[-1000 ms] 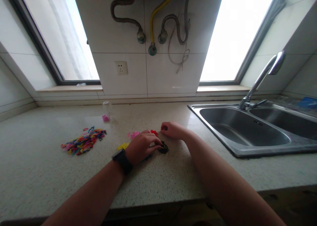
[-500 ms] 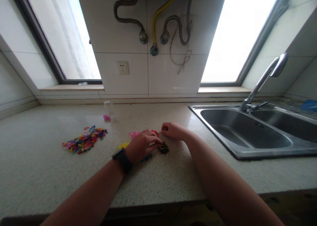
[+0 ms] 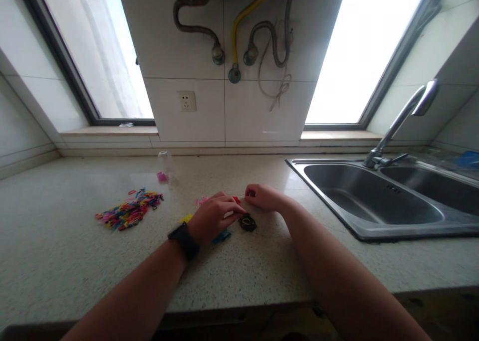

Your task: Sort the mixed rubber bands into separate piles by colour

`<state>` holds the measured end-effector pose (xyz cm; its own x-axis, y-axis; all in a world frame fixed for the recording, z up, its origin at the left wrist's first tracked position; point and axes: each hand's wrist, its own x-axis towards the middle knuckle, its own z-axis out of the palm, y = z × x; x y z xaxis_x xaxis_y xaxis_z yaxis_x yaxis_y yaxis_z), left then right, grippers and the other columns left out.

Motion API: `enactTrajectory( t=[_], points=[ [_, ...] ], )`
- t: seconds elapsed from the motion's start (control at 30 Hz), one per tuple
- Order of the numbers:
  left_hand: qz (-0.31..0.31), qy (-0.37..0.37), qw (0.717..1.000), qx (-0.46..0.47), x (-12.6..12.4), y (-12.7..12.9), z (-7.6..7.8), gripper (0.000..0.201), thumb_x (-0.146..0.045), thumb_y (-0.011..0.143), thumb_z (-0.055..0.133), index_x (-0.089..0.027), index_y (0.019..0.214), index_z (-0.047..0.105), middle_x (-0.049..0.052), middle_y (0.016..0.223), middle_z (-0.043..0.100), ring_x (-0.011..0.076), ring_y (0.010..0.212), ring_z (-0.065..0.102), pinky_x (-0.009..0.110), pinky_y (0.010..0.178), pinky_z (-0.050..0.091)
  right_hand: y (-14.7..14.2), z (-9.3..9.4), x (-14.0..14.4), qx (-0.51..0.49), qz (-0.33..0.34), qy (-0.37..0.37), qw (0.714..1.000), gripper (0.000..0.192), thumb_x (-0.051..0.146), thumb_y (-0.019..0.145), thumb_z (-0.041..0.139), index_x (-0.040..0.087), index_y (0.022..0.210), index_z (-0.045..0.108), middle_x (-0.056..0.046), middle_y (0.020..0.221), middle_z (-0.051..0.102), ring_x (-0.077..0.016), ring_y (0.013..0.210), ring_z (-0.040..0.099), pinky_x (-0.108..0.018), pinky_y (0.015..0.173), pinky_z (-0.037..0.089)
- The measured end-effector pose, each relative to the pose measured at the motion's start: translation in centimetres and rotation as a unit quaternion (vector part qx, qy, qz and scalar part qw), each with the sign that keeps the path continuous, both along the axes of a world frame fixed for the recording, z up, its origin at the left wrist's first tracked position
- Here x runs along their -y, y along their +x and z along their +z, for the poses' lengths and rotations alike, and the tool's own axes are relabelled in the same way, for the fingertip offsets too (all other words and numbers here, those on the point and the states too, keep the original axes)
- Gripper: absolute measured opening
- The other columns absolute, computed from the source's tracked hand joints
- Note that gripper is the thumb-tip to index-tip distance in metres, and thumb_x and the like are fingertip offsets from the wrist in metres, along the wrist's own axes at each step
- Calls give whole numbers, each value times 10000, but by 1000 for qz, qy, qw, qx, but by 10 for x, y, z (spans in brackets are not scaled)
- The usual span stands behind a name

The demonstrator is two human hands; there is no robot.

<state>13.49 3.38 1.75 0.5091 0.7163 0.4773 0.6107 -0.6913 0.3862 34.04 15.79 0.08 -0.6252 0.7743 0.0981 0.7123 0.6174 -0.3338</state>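
Observation:
My left hand (image 3: 215,214), with a dark watch (image 3: 184,239) on its wrist, reaches over small sorted piles of what look like rubber bands. Its thumb and fingers are pinched together at the upper edge of a black pile (image 3: 247,223), which has a yellow loop on it. Whatever they pinch is too small to make out. Beside that hand lie blue bands (image 3: 222,236), yellow bands (image 3: 186,218), pink bands (image 3: 201,201) and red bands (image 3: 236,200), partly covered. My right hand (image 3: 264,197) rests on the counter with curled fingers; their contents are hidden.
A larger mixed-colour pile of bands (image 3: 130,210) lies on the speckled counter (image 3: 75,261) to the left. Behind it stands a clear container (image 3: 164,162) with something pink (image 3: 161,176) at its base. A steel sink (image 3: 359,231) with a tap (image 3: 396,124) is at the right.
My left hand's fingertips have lifted slightly off the black pile, and more of the blue bands shows under the hand. My right hand stays put. The view has shifted a little.

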Motion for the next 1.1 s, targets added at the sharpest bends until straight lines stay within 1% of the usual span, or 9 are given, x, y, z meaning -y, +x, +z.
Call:
enactTrajectory(
  t=[0.23, 0.57, 0.77, 0.97, 1.1],
  points=[
    [3, 2, 1000, 6, 0, -2, 0, 166, -226, 907, 637, -249, 1034, 742, 42, 980, 714, 197, 951, 571, 341, 876, 441, 0, 2, 2, 9, -8, 2, 1000, 182, 334, 856, 595, 210, 941, 696, -42, 877, 727, -157, 740, 604, -246, 622, 370],
    [9, 9, 1000, 6, 0, -4, -1, 186, -246, 913, 634, -254, 1067, 737, 45, 966, 712, 197, 942, 574, 340, 868, 441, 0, 1, 0, 6, -1, 0, 1000, 187, 341, 855, 589, 214, 944, 693, -40, 876, 725, -154, 734, 600, -244, 620, 373],
    [10, 7, 1000, 3, 1, -4, 1, 188, -228, 912, 631, -251, 1063, 740, 45, 969, 715, 199, 939, 570, 340, 863, 443, 0, 2, 1, 8, -4, -6, 1000, 193, 354, 859, 595, 214, 951, 691, -39, 884, 725, -154, 735, 603, -242, 617, 374],
    [14, 9, 1000, 1, 1, -5, 2, 180, -218, 903, 639, -253, 1044, 744, 42, 959, 712, 197, 932, 569, 328, 853, 442, 0, 0, 0, 9, -3, -2, 1000, 175, 318, 860, 585, 214, 955, 690, -44, 892, 726, -157, 749, 605, -247, 626, 373],
    [11, 10, 1000, -3, 1, -5, 1, 177, -218, 907, 633, -249, 1042, 743, 40, 961, 710, 198, 934, 562, 331, 859, 437, 1, -2, -2, 5, 1, -1, 1000, 179, 324, 857, 579, 216, 950, 688, -40, 876, 723, -152, 724, 595, -250, 611, 369]
  ],
)
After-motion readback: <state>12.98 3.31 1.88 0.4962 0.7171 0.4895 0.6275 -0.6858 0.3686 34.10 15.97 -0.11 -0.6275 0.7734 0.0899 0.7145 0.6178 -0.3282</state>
